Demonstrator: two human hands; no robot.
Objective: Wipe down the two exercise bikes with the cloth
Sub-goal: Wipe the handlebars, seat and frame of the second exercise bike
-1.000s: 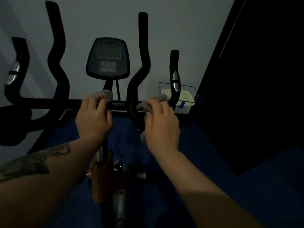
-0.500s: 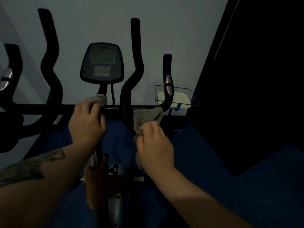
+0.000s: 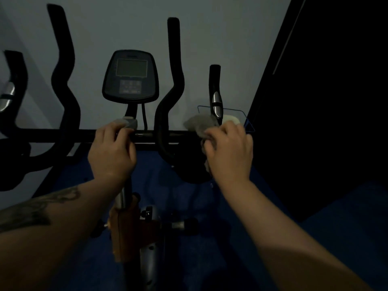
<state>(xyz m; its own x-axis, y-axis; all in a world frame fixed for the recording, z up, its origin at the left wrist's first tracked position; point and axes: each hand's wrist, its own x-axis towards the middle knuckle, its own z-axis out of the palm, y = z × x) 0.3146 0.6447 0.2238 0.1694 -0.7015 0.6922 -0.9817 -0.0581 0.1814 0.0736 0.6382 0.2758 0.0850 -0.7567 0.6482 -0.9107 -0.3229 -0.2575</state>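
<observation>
Dim grey wall, blue floor

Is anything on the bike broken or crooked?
Nothing stands out. The console sits straight above the handlebar. The left hand grips the bar, and the right hand holds the grey cloth against the right handle. The room is dim, so small marks would not show.

Single head-worn wide-angle view, looking forward and down from close behind the exercise bike, its handlebar near centre, wall far, both forearms entering from the near edge
</observation>
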